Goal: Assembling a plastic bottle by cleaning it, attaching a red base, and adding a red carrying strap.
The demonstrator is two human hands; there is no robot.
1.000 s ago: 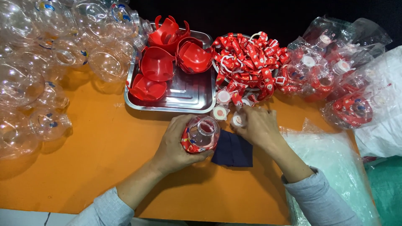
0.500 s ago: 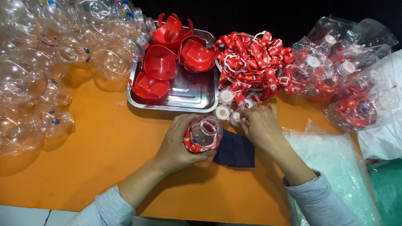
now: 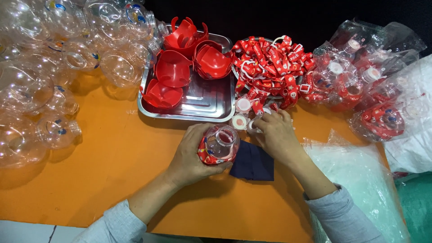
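Probably light, thin-walled and slick: clear bottle (image 3: 219, 144) with red base, upright on orange table (image 3: 112, 171) just in front of steel tray (image 3: 204, 105), best gripped low around the red cup, not the squashy neck. Left hand (image 3: 191, 157) wrapped closed around that base. Right hand (image 3: 274, 135) pinching a small white ring-cap (image 3: 252, 126), fingers together, beside red strap pile (image 3: 270, 63)

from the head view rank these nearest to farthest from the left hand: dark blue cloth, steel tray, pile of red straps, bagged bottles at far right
1. dark blue cloth: just right of the left hand, under the bottle it holds.
2. steel tray: directly above the hand, holding red cups.
3. pile of red straps: up and to the right, past the tray's corner.
4. bagged bottles: far right edge of the table.
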